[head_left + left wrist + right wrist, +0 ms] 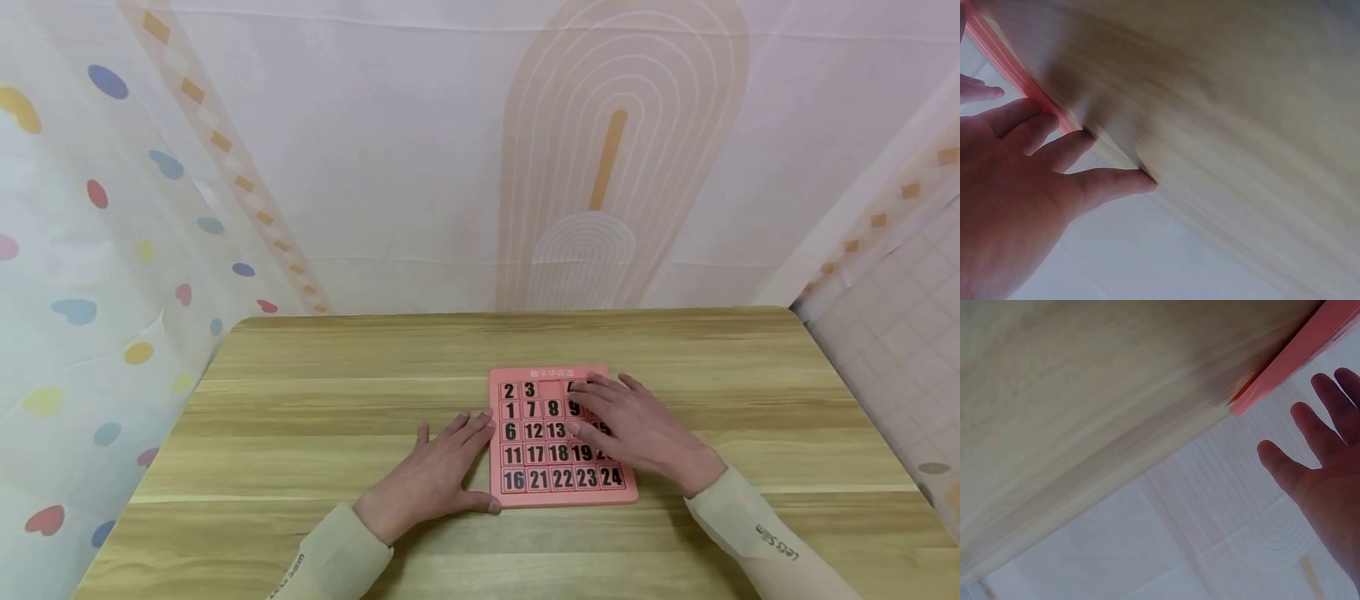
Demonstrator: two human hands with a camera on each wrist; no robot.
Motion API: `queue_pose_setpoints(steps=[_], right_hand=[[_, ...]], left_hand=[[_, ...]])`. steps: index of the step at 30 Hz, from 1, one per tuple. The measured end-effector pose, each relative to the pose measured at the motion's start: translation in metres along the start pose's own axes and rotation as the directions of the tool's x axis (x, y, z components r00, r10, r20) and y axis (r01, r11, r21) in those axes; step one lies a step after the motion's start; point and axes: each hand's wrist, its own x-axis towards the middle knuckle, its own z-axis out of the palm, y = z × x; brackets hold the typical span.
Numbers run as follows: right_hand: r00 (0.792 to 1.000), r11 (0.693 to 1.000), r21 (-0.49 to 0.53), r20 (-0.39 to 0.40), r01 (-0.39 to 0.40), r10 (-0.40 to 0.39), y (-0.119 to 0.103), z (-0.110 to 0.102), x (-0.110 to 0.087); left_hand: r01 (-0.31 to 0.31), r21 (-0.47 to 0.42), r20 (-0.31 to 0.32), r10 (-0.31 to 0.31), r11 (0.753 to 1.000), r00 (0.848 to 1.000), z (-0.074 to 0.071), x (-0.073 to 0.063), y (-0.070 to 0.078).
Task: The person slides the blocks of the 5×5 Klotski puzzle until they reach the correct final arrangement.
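A pink number sliding puzzle (546,442) lies flat on the wooden table, its black-numbered tiles in rows. In the top row, a gap (551,389) shows between tile 3 (529,389) and tile 4. My left hand (438,477) rests along the puzzle's left side, fingers spread, fingertips at its rim and thumb by the lower left corner. Over the right part of the board, my right hand (641,429) reaches with extended fingers, index fingertip at tile 4, hiding parts of the right-hand columns. In the right wrist view its fingers (1313,428) are spread above the pink edge (1297,359).
The wooden table (337,367) has light and dark grain and rounded far corners. A patterned cloth (390,167) hangs behind it, with coloured spots and hearts at the left.
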Motion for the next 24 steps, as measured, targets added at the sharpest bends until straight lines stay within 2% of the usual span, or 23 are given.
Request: queue_pose_setpoints(steps=[9,24], right_hand=[[0.998,0.998,0.045,-0.044,0.041,-0.039,-0.014,0.001,0.007],[0.994,0.995,0.007,0.032,0.100,-0.100,-0.033,0.012,0.025]], left_hand=[[0.008,-0.011,0.012,-0.007,1.000,1.000,-0.001,-0.001,0.000],[-0.003,-0.006,0.005,0.003,1.000,1.000,-0.001,-0.003,0.001]])
